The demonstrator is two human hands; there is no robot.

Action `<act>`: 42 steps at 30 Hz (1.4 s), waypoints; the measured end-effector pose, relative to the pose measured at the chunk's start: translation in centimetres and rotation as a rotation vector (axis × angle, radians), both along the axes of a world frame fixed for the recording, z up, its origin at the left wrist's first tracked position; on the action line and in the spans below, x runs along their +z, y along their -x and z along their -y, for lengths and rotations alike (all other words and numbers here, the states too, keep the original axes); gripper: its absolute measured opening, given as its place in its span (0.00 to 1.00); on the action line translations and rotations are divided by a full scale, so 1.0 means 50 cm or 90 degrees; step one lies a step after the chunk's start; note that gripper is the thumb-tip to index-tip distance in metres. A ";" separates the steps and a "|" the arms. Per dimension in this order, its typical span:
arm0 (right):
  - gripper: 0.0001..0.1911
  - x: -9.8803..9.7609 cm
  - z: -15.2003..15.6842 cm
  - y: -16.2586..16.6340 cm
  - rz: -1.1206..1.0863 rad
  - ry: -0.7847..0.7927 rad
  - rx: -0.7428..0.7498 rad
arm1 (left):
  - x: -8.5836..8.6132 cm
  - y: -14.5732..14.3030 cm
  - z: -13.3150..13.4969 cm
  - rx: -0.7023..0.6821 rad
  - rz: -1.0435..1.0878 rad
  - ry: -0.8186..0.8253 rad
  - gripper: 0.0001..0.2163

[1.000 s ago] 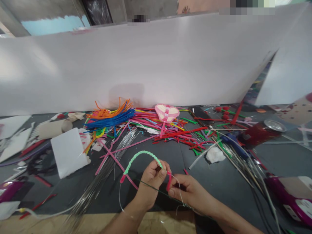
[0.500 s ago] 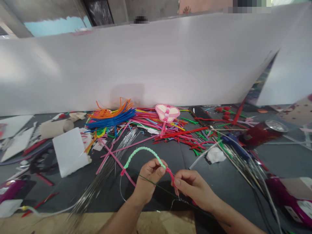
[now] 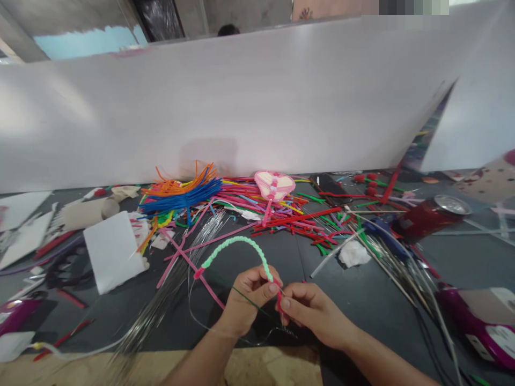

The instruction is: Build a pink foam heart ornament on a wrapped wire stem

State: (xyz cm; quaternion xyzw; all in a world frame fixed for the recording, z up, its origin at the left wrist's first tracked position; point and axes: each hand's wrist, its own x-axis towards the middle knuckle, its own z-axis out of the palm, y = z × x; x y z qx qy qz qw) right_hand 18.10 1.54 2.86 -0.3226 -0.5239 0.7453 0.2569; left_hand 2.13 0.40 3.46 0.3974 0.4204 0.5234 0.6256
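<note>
My left hand (image 3: 246,300) pinches one end of a light green twisted pipe cleaner (image 3: 233,247) that arches up and to the left, ending in a pink tip. My right hand (image 3: 311,312) sits just right of it, fingers pinched on a short red pipe cleaner piece (image 3: 279,300) where it meets the green one. A thin silver wire (image 3: 237,336) loops below both hands over the dark table (image 3: 354,300). A thin dark green wire crosses my left hand.
A heap of coloured pipe cleaners (image 3: 257,206) lies behind my hands, with a pink heart shape (image 3: 274,185) on it. A bundle of silver wires (image 3: 169,289) runs left. A white foam square (image 3: 112,252), a red can (image 3: 432,217) and a white divider wall (image 3: 257,102) surround the area.
Both hands have drawn closer together, with the right hand moving up to the green pipe cleaner's end. The silver wire loop has dropped lower beneath the hands.
</note>
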 end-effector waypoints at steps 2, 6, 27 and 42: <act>0.22 -0.001 -0.003 -0.003 0.014 -0.019 0.013 | -0.001 0.001 0.001 -0.002 0.000 0.009 0.08; 0.17 -0.002 -0.014 -0.014 0.090 -0.179 -0.045 | -0.007 0.009 -0.003 0.061 -0.012 0.045 0.08; 0.07 0.021 0.013 -0.001 0.328 -0.698 -0.142 | -0.009 -0.006 -0.003 0.116 -0.207 -0.029 0.09; 0.12 0.020 0.003 0.003 0.089 -0.205 -0.242 | -0.016 0.008 0.000 0.064 -0.158 -0.048 0.08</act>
